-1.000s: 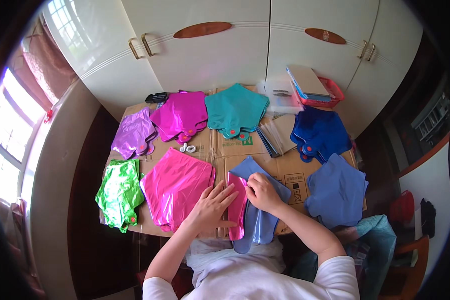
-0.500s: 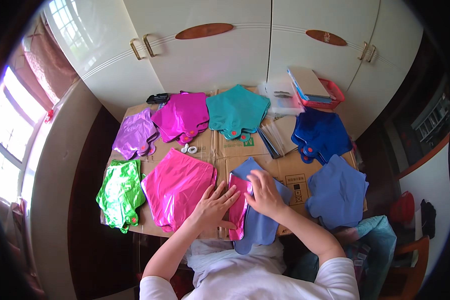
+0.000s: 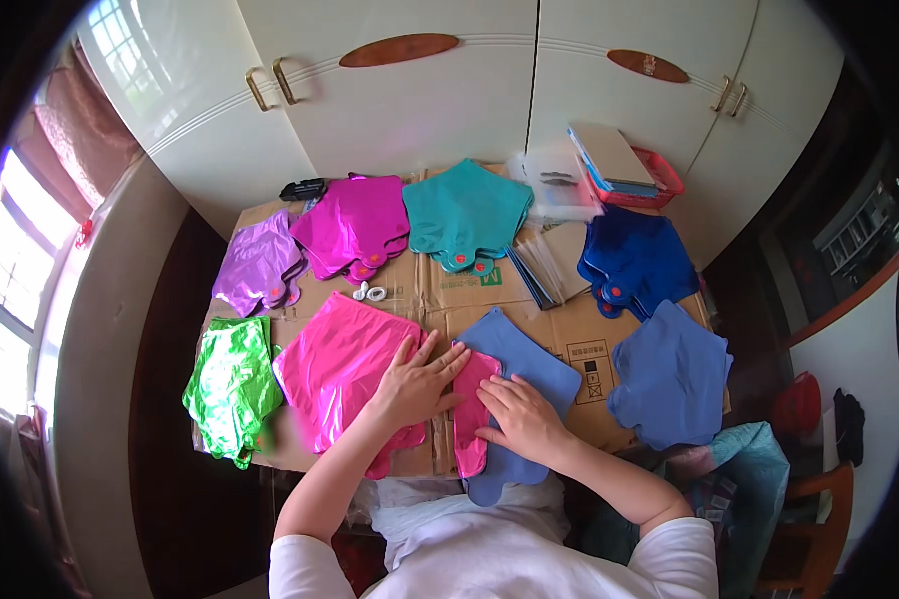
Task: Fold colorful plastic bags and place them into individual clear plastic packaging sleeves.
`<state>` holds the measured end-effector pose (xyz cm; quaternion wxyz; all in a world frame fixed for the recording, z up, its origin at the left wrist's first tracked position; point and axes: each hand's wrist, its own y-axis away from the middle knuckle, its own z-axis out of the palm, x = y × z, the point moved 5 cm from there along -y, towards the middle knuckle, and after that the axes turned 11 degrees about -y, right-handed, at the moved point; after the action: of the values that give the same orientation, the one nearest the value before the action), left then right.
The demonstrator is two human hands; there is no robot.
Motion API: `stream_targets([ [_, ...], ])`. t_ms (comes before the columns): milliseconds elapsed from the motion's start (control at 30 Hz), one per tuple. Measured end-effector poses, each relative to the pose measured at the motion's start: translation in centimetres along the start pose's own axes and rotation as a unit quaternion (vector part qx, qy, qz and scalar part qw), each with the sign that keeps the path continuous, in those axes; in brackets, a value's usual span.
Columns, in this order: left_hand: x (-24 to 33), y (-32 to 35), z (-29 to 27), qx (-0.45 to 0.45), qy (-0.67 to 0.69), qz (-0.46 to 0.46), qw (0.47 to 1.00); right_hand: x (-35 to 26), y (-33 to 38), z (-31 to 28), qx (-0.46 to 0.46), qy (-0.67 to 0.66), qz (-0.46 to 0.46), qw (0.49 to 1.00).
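A narrow pink folded foil piece (image 3: 470,444), like a flat uninflated foil balloon, lies on a matte grey-blue piece (image 3: 541,367) at the table's front. My left hand (image 3: 415,387) lies flat with fingers spread, across the right edge of a large shiny pink foil piece (image 3: 335,364), its fingertips at the folded piece. My right hand (image 3: 522,414) is flat, fingers stretched out, pressing on the folded piece's right side. Neither hand grips anything. Part of the folded piece is hidden under the fingers.
Cardboard (image 3: 425,290) covers the table. Around it lie foil pieces in green (image 3: 228,379), lilac (image 3: 255,262), magenta (image 3: 355,225), teal (image 3: 469,212), dark blue (image 3: 644,260) and grey-blue (image 3: 674,374). Clear sleeves (image 3: 544,262), small white objects (image 3: 370,292) and a red basket (image 3: 669,180) sit farther back.
My right hand has come down from a raised, bent-finger pose to lie flat on the folded pink piece. The blue edge beside it has opened out flatter to the right. My left hand shifted slightly upward.
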<state>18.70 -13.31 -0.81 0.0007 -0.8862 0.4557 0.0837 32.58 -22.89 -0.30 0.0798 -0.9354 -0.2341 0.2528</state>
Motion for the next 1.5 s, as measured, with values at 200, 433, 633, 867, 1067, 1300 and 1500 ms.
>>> stream_targets([
  [200,-0.1,-1.1,0.3,0.077,-0.115,0.027,0.99,0.1,0.2,-0.1,-0.019,-0.016,0.012,1.0],
  [433,3.7,3.1,-2.0,0.034,0.002,0.14,0.99,-0.1,0.6,0.1,-0.034,-0.018,0.027,0.999],
  [633,4.7,3.5,-2.8,0.044,0.02,0.136,0.989,1.4,0.3,-1.0,0.01,-0.048,0.018,0.999],
  [867,5.5,3.6,-2.6,0.072,0.046,0.125,0.988,8.7,0.9,-4.7,0.112,-0.037,0.228,0.967],
  [1067,6.0,3.6,-2.5,0.088,0.05,0.109,0.989,11.2,-0.6,-6.1,-0.05,-0.22,0.352,0.908],
  [1300,6.1,3.7,-2.4,0.083,0.039,0.102,0.991,10.6,0.6,-5.9,-0.068,-0.204,0.293,0.932],
  [1500,6.4,3.4,-2.2,0.077,0.039,0.084,0.993,10.8,2.0,-6.0,0.023,-0.25,0.328,0.911],
])
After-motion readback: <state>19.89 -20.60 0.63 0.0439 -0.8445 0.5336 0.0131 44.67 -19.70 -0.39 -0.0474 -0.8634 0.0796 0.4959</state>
